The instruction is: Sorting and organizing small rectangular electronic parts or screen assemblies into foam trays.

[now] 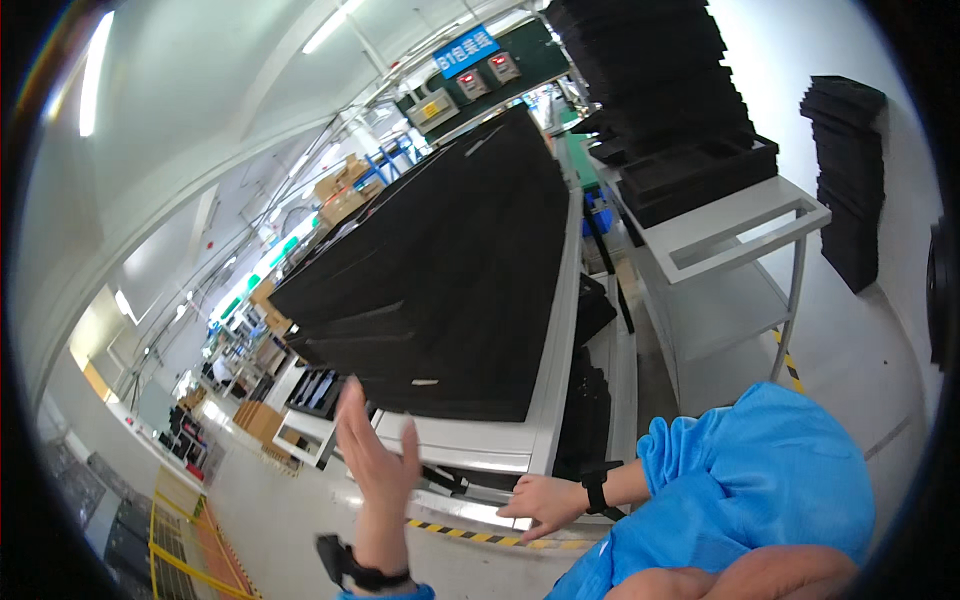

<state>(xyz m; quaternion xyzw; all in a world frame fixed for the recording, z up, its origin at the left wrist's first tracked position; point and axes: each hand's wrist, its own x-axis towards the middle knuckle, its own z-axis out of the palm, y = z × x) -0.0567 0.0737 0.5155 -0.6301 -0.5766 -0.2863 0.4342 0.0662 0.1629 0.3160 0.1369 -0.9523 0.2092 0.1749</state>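
Blue sleeve fabric (pixel 750 470) fills the near right, leading to the right hand (pixel 548 502), which hangs in front of the near side of the white bench (pixel 480 445), its fingers loosely bent and apart, with nothing visible between them. To its left, the left hand (pixel 375 450) is held up edge-on, thumb well apart from the fingers and nothing gripped. Beyond both hands, a large black sheet (pixel 450 270) covers most of the bench, probably laid flat so that the top carries its whole spread. Its near left edge lies just beyond the left fingertips; whether they touch cannot be told. From the right fingers the sheet is farther off, up and away. Far right, black trays (pixel 660 90) are piled on a grey cart (pixel 815 215), presumably stacked to save room and stay movable beside the bench.
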